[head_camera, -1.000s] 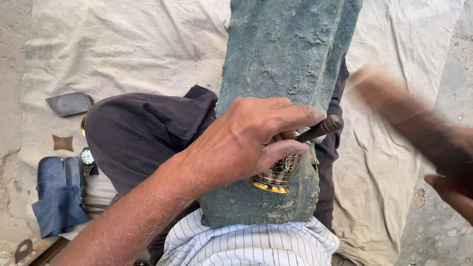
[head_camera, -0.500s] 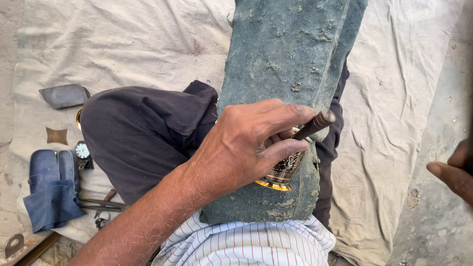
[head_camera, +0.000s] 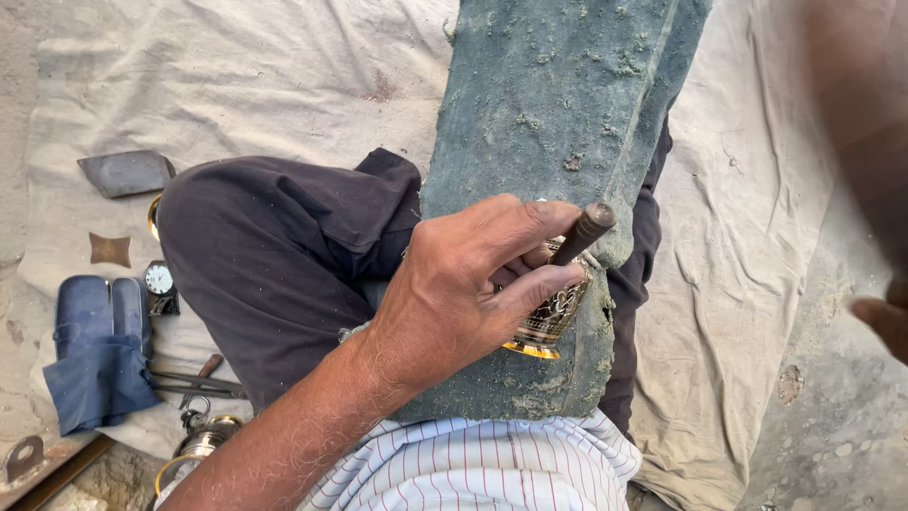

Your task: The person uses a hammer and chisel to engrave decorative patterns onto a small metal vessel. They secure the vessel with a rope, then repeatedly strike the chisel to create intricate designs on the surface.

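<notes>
**Engraved brass piece held against a green-coated block**

A small engraved brass vessel with a yellow rim (head_camera: 549,322) is pressed against the near end of a long block coated in rough grey-green material (head_camera: 549,114), which is laid across the lap of a seated person in dark trousers. The left hand (head_camera: 463,293) is curled around the vessel, and a short dark metal punch with a blunt round end (head_camera: 582,232) is gripped between its fingers (head_camera: 530,222), slanting up and away from the brass. At the right edge of the block's side of the view, the right hand (head_camera: 884,317) is seen only as a blurred fingertip under a smeared brown shape; whether it is closed on anything cannot be told.

A pale, stained cloth (head_camera: 284,76) is spread beneath the block. Left of the block, beyond the knee, a flat dark grey metal plate (head_camera: 123,172), a small round-faced clock (head_camera: 159,281), a folded blue denim bundle (head_camera: 90,350) and a pair of thin dark tongs (head_camera: 194,383) are laid out. A striped white shirt (head_camera: 492,468) is visible just below the block's near end.
</notes>
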